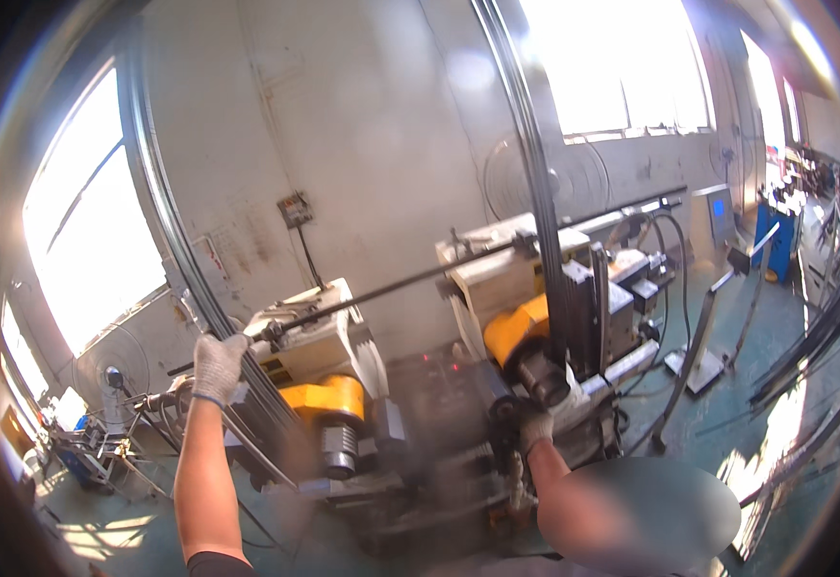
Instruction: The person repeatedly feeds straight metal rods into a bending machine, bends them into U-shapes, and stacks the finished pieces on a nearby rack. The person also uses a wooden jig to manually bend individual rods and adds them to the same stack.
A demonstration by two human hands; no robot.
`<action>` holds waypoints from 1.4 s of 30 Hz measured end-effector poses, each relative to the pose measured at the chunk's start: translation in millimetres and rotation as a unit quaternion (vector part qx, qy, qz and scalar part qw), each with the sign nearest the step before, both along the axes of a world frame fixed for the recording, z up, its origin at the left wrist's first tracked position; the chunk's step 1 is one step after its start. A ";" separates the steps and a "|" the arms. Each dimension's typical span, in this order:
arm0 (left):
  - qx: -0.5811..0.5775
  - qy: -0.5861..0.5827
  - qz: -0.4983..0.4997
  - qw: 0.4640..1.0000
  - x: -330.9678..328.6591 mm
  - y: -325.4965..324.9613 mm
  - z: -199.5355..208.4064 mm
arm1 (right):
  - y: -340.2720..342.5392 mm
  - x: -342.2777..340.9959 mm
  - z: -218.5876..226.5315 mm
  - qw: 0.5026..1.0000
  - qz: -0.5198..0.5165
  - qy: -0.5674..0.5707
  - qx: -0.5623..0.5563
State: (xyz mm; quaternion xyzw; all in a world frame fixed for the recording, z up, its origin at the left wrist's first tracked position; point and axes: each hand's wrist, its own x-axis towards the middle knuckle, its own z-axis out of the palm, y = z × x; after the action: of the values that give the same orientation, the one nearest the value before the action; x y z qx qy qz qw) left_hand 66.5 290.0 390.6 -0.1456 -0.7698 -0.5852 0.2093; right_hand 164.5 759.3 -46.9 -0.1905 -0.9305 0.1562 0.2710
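Observation:
My left hand (219, 367), in a pale knit glove, is closed around the edge of a long shiny metal bar (158, 183) that rises steeply on the left. My right hand (536, 429), also gloved, is low beside a dark round machine part (504, 408); its fingers are mostly hidden. Before me stands a machine with two heads, each with a yellow housing (331, 396) and a dark cylinder below it. A second tall metal bar (524, 106) stands at the right head. A thin dark rod (391, 287) runs across both heads.
Behind is a grey wall (372, 144) with a small switch box (295, 209) and bright windows. Fans stand at the left and behind the right head. A metal stand (697, 365), a blue cabinet (774, 240) and long dark bars (804, 356) are on the right.

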 end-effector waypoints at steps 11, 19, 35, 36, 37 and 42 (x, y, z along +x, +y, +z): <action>-0.012 -0.018 0.032 0.999 -8.8 2.4 -4.4 | -12.3 -9.5 -6.1 0.846 0.019 0.211 -0.489; -0.070 -0.036 0.113 0.990 6.8 -11.9 -7.0 | -41.6 13.3 33.8 0.731 0.018 0.237 -0.640; -0.222 0.063 0.145 0.962 208.6 -48.2 -62.8 | -19.2 207.6 87.9 0.490 0.045 0.340 -0.801; -0.342 0.096 0.163 0.921 234.0 -57.4 -78.3 | -10.3 234.5 91.1 0.507 0.017 0.344 -0.790; -0.421 0.121 0.167 0.883 259.2 -61.6 -87.9 | 5.1 262.3 85.1 0.529 -0.001 0.345 -0.775; 0.094 -0.135 -0.066 0.984 280.3 -69.4 -197.2 | 97.7 437.3 57.8 0.657 -0.135 0.393 -0.629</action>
State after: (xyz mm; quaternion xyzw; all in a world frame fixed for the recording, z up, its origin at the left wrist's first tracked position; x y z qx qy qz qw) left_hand 346.8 220.6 193.3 -0.0956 -0.7214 -0.6815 0.0768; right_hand 601.8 857.0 10.9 -0.3600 -0.3803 0.7265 0.4449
